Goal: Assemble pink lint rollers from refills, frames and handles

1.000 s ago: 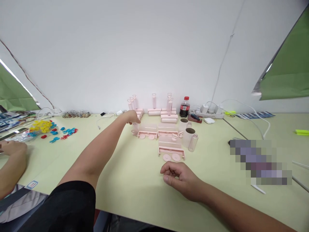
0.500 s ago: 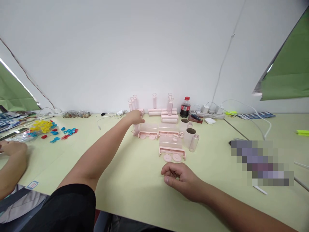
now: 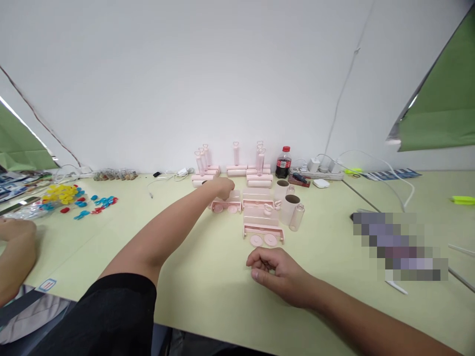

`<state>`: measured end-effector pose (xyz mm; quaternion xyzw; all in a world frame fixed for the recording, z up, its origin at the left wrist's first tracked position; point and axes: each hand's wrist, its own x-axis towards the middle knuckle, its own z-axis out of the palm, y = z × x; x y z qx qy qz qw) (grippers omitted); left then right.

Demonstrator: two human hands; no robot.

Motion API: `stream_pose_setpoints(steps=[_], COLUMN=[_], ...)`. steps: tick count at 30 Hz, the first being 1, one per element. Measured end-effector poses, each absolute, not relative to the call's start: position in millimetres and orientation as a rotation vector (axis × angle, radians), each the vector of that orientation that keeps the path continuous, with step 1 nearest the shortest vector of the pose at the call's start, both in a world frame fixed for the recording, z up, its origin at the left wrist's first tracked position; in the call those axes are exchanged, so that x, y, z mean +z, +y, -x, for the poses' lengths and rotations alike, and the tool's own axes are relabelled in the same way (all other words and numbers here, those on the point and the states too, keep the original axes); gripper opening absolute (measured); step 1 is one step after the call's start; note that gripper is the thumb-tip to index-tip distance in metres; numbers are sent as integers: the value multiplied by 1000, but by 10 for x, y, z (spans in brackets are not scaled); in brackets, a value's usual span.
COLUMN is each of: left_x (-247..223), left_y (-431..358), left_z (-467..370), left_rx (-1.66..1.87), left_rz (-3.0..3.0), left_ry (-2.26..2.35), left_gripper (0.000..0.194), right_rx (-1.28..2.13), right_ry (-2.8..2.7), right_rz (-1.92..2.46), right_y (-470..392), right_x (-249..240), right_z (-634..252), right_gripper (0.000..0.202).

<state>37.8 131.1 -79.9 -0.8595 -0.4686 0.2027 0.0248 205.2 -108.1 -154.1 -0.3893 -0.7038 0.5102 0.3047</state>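
Note:
My left hand (image 3: 221,188) reaches over the left end of a group of pink lint roller parts, back of the hand up. Its fingers are largely hidden, so any hold does not show. Close to it are a pink roller frame (image 3: 225,206) and a dark round opening beside the wrist. My right hand (image 3: 274,269) rests on the table, fingers loosely curled with nothing visible in them. Just beyond it lie two pink discs (image 3: 263,240), an open pink casing (image 3: 263,231) and a clear cover (image 3: 260,216). Upright rolls (image 3: 289,210) and a clear pink bottle-like tube (image 3: 297,217) stand to the right.
Pink rollers with upright heart-topped handles (image 3: 261,163) stand along the wall. Beside them are a cola bottle (image 3: 284,163) and a power strip (image 3: 322,175). Yellow, blue and red pieces (image 3: 63,195) lie left, near another person's arm (image 3: 17,257). A pixelated object (image 3: 401,244) lies right.
My left hand has shifted right and slightly towards me, uncovering pink rollers by the wall. My right hand stays where it was. The view has tilted slightly.

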Motion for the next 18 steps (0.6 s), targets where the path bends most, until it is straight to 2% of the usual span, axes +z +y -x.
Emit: stream_pose_setpoints(steps=[11,18], left_x=[-750,-473], left_y=[1158,1059], left_z=[-311,-230], left_rx=[568,393], left_rz=[2672,2666], left_ry=[-1378,-1357], left_gripper=[56,55], right_rx=[1354,1358], right_ry=[-1860,-1854], right_rz=[1035,1049], right_y=[-1072,-1067], right_x=[-1572,-1558], right_z=[-2052,-2052], right_gripper=[14,14])
